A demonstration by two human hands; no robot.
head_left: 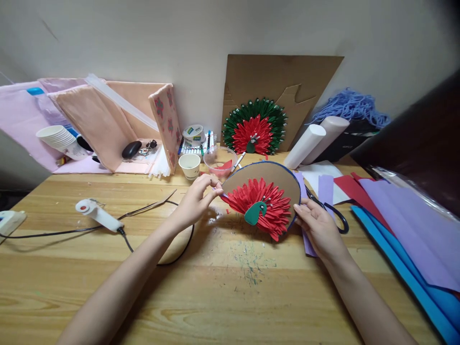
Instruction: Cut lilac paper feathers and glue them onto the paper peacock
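I see soft, muted light on the wall [194, 43], shadow along the left forearm [138, 266], a fairly crisp held peacock [253, 214], edges stretched wide.

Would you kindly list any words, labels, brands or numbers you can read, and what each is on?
No text is legible.
White round item: printed label, too small to read.
Black boxy item: pale marking, too blurred to read.
Single paper cup: faint marks, too small to read.
Held cardboard peacock: no lettering visible.
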